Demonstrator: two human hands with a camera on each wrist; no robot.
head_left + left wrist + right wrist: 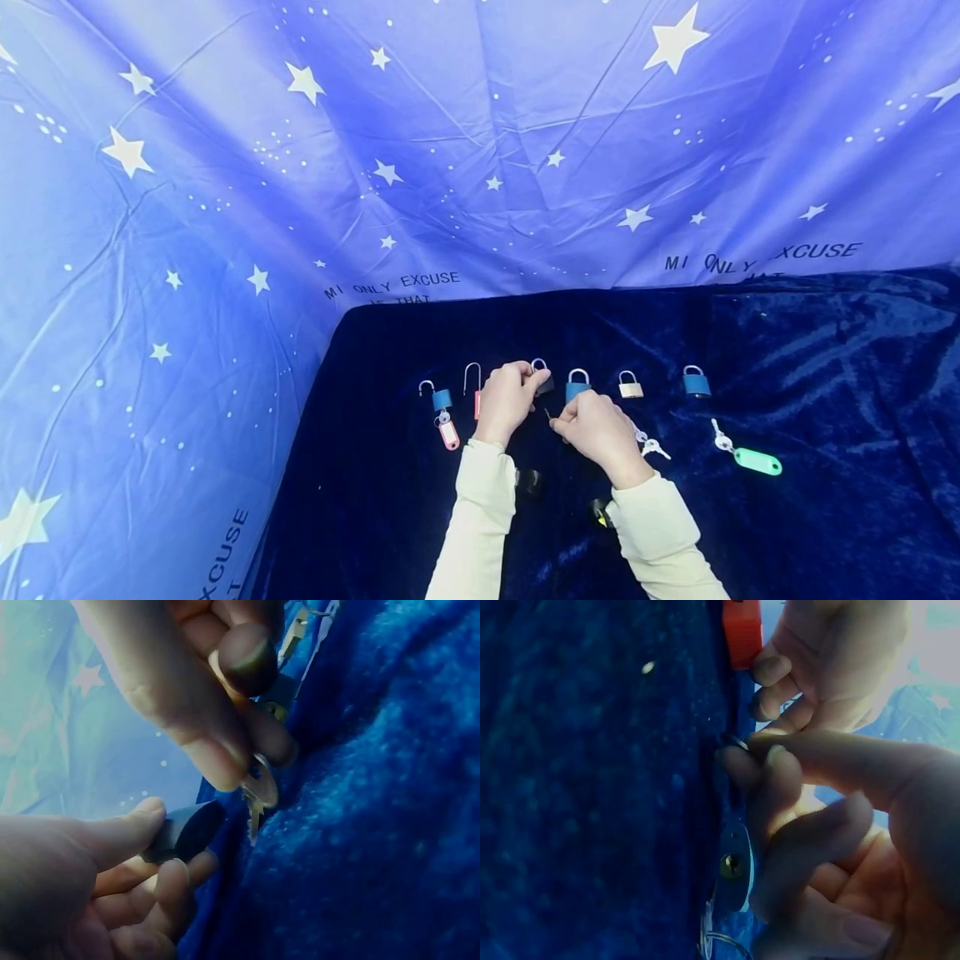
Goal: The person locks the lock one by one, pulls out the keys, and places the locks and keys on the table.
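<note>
My left hand [504, 402] grips a small black padlock [187, 831] between thumb and fingers, its silver shackle pointing away in the head view. Beside it, my right hand [600, 429] pinches a small silver key [260, 791] by its head between thumb and forefinger. The key's toothed blade points down, a short gap away from the padlock's underside. In the right wrist view only the key's edge [735, 740] shows at the fingertips. A blue padlock [578, 388] lies just beyond the right hand, partly covered by it. Left of the left hand is a red padlock [477, 404] with a long raised shackle.
At the left lies an opened blue padlock [442, 400] with a key and pink tag [448, 435]. Rightward are a brass padlock [631, 389], another blue padlock [697, 384], loose keys [654, 448] and a green-tagged key [757, 462]. Dark blue velvet cloth [825, 375] covers the table.
</note>
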